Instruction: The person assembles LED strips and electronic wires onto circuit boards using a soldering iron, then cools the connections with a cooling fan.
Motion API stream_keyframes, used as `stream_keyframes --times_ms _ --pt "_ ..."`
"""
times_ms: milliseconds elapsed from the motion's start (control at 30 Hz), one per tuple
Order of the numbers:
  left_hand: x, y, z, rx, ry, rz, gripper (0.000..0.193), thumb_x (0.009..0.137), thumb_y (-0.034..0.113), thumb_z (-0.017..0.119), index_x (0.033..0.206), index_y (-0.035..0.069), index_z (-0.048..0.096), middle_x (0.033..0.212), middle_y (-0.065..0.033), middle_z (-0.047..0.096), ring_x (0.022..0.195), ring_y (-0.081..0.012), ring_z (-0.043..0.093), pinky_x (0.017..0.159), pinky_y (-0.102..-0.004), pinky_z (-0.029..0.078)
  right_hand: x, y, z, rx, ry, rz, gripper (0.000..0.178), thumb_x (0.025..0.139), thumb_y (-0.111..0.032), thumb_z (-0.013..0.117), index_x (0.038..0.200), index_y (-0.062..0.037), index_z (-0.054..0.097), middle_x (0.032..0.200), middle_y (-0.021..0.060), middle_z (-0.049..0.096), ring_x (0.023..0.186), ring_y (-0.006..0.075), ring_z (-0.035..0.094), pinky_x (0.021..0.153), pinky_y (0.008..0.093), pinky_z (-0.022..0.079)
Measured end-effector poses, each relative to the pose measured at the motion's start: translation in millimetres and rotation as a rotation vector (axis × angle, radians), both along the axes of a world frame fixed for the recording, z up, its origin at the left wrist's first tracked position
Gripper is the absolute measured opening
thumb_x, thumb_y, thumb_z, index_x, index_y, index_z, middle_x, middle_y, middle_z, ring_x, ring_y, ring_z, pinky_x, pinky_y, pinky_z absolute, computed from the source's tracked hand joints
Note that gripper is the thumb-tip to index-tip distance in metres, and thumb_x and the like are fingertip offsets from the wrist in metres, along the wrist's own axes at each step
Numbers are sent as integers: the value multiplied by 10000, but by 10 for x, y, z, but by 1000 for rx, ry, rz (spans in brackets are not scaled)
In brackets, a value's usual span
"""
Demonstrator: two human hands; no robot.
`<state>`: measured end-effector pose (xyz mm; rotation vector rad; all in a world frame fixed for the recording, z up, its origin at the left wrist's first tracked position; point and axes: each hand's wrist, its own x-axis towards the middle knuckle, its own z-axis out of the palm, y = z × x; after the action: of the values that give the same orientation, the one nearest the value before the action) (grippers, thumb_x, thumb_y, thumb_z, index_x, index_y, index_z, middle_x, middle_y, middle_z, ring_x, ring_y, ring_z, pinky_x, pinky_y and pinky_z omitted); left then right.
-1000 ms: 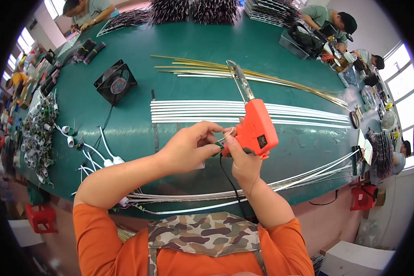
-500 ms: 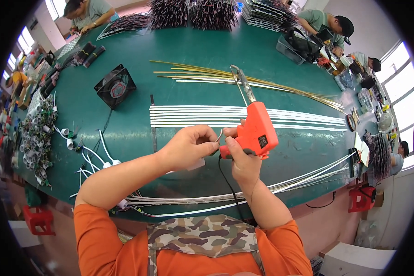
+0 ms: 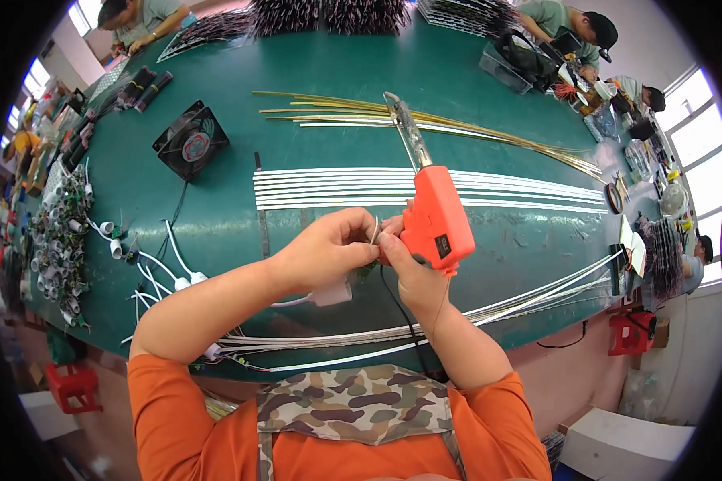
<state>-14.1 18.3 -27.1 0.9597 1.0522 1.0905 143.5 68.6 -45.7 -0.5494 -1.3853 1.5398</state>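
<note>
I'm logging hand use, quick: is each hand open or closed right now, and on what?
Left hand: closed, fingertips pinching a thin wire.
Right hand: closed, holding the red soldering gun.

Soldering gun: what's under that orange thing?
White strips run beneath the soldering gun, gold-coloured strips beneath its metal barrel. The gun's body hides part of the white strips and green table.

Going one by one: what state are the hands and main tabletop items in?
Left hand: closed, pinching a thin wire
Right hand: closed around the red soldering gun
Red soldering gun: held, tip pointing away from wearer
Black fan: standing; spinning or still, unclear
White strips: laid nearly parallel
Gold rods: loosely bunched, spread at left
</note>
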Motion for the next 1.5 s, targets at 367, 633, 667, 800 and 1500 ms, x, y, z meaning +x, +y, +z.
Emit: stream_keyframes --times_ms 367,633,667,800,1500 --pt "-832 -374 1311 374 755 247 120 896 66 560 985 22 627 828 -12 586 645 -46 541 532 -195 432 97 113 -15 224 -115 -136 460 874 42 548 1307 21 395 946 90 591 954 204 590 884 358 471" --pt "-1496 -683 422 346 1582 84 168 773 -25 595 921 48 629 855 -116 602 801 -322 608 687 -393 504 5 24 57 -35 -112 46 529 829 7 639 1320 21 443 1206 142 589 967 192 642 810 321 542" --pt "-1565 -669 121 306 1575 91 170 780 1 583 928 62 640 875 -107 609 824 -317 613 695 -400 509 -12 29 23 -82 -138 95 526 822 5 646 1312 22 455 1208 148 589 958 197 649 797 324 549" --pt "-1695 -612 -432 405 1552 111 179 782 22 573 934 75 652 888 -87 616 836 -308 611 696 -408 511 -81 53 -63 -242 -185 206 523 809 -59 684 1287 24 489 1187 160 607 922 194 661 751 322 562" --pt "-1824 -513 -787 696 1417 205 180 721 21 657 899 48 654 850 -77 617 787 -282 620 644 -378 509 -463 -103 -264 14 -545 387 304 827 -48 679 1114 19 606 948 75 673 746 100 608 685 259 499"
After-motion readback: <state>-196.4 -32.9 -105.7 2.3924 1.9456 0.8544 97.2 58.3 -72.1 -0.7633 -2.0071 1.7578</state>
